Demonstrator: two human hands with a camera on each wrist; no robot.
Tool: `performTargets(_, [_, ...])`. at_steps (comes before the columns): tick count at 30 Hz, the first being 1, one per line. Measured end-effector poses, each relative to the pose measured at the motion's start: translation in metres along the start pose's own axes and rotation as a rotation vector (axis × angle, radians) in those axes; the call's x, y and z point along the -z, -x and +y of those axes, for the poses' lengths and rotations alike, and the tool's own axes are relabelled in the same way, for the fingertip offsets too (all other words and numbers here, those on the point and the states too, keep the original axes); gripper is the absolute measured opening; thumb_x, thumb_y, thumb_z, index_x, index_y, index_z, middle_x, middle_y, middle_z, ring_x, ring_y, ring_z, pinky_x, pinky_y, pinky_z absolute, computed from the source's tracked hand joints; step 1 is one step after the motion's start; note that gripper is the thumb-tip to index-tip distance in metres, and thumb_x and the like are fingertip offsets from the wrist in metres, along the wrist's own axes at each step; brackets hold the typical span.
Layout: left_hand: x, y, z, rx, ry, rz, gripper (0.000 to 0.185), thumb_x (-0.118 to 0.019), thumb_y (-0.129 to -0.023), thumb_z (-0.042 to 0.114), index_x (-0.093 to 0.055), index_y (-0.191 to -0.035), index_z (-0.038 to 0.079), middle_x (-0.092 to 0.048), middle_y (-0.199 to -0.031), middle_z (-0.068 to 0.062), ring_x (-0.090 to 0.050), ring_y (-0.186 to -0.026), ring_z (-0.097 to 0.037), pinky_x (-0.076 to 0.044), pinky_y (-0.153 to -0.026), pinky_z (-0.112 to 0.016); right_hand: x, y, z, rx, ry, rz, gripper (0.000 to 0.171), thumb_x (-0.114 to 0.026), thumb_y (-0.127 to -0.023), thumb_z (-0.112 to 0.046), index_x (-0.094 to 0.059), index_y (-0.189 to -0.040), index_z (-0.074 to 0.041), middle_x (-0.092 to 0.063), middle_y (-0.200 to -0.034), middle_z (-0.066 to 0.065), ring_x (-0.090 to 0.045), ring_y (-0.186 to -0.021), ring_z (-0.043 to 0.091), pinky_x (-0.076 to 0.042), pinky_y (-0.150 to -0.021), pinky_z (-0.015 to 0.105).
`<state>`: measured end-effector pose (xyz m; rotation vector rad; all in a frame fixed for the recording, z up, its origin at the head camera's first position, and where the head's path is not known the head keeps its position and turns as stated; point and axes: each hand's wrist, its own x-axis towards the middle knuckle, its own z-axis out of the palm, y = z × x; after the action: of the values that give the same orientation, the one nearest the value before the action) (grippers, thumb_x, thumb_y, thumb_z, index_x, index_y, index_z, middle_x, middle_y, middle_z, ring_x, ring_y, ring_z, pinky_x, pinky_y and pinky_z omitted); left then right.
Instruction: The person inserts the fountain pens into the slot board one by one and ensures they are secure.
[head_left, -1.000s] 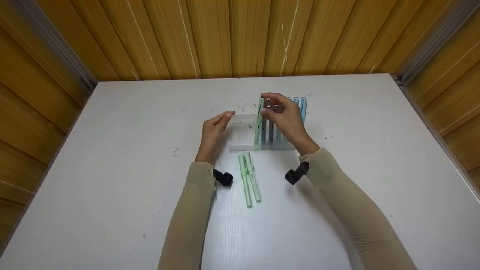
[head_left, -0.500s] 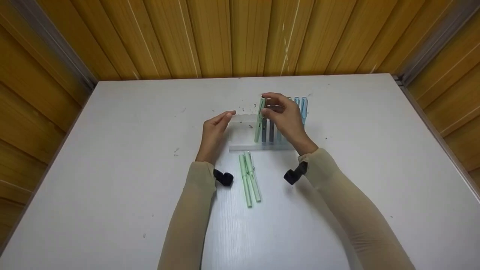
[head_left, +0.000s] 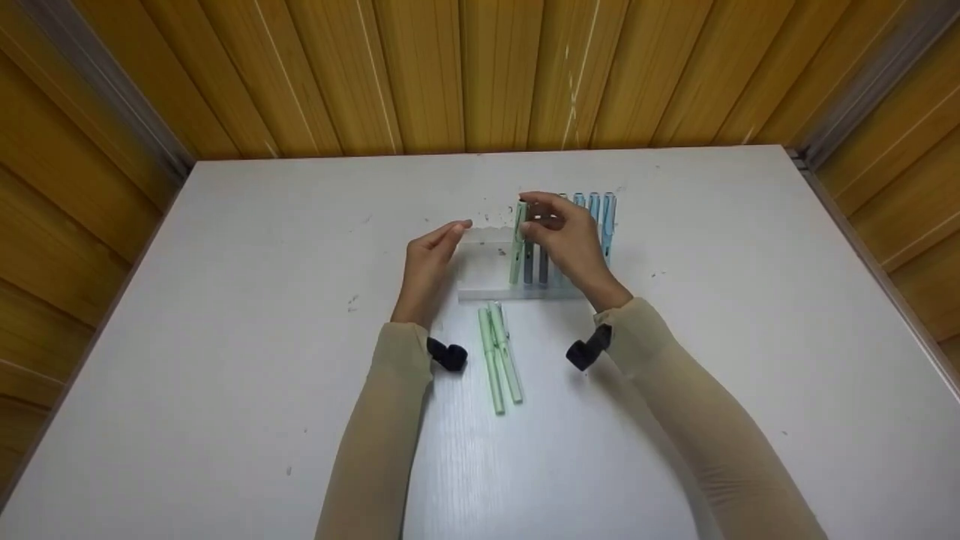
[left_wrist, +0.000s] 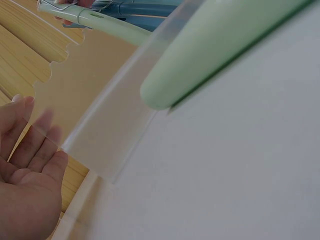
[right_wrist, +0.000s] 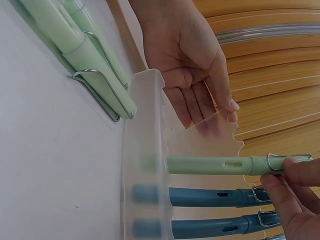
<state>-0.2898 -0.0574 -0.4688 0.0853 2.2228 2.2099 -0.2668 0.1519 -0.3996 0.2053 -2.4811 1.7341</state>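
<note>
Green pen [head_left: 517,241] is standing in the clear rack [head_left: 487,289], its cap being pinched by the right hand [head_left: 566,238]; the left hand [head_left: 429,264], fingers straight, is bracing the rack's end.

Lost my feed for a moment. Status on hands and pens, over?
Right hand pinching green pen top, pen upright in clear holder. Left hand open against holder's left end. Two green pens on table. Nothing blocking.

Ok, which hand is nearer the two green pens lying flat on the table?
Left. The left hand steadies the clear holder just up-left of the two green pens; the right hand pinches a standing green pen, farther back.
</note>
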Motion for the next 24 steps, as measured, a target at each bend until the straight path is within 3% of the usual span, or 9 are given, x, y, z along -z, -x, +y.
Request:
performTargets(9, [0.001,0.0,-0.001,-0.027,0.008,-0.001,0.037,-0.061,-0.093,0.041,-0.069,-0.119,0.016,-0.065,-0.128,0.001,-0.052,-0.128,-0.011,-0.039,-0.111,-0.031,-0.002,-0.001,0.002,0.01,0.003,-0.019,0.04,-0.068,-0.089,-0.005,-0.062,-0.128,-0.014,-0.064,-0.116,0.008,-0.066,-0.103,0.021,-0.057,-0.085,0.029])
performTargets(14, [0.0,-0.001,0.0,-0.03,0.001,0.0,0.036,-0.061,-0.094,0.039,-0.069,-0.12,0.014,-0.065,-0.127,0.0,-0.052,-0.128,-0.012,-0.039,-0.111,-0.031,0.0,-0.002,-0.001,0.06,0.087,-0.044,0.039,-0.067,-0.089,-0.007,-0.061,-0.128,-0.011,-0.063,-0.12,0.006,-0.064,-0.107,0.018,-0.054,-0.089,0.032])
performTargets(19, [0.0,-0.001,0.0,-0.026,-0.002,0.0,0.037,-0.061,-0.093,0.039,-0.069,-0.119,0.014,-0.065,-0.127,0.0,-0.053,-0.128,-0.012,-0.039,-0.11,-0.032,0.002,-0.004,-0.007,0.163,0.191,-0.05,0.034,-0.068,-0.089,-0.008,-0.064,-0.123,-0.009,-0.064,-0.12,0.006,-0.063,-0.105,0.018,-0.053,-0.091,0.032])
performTargets(24, [0.001,-0.001,0.001,-0.011,0.001,0.002,0.037,-0.061,-0.093,0.038,-0.069,-0.119,0.013,-0.064,-0.128,-0.001,-0.053,-0.128,-0.013,-0.04,-0.11,-0.032,0.002,-0.006,-0.01,0.325,0.327,-0.063,0.031,-0.068,-0.089,-0.009,-0.066,-0.119,-0.005,-0.065,-0.12,0.009,-0.063,-0.108,0.021,-0.053,-0.093,0.032])
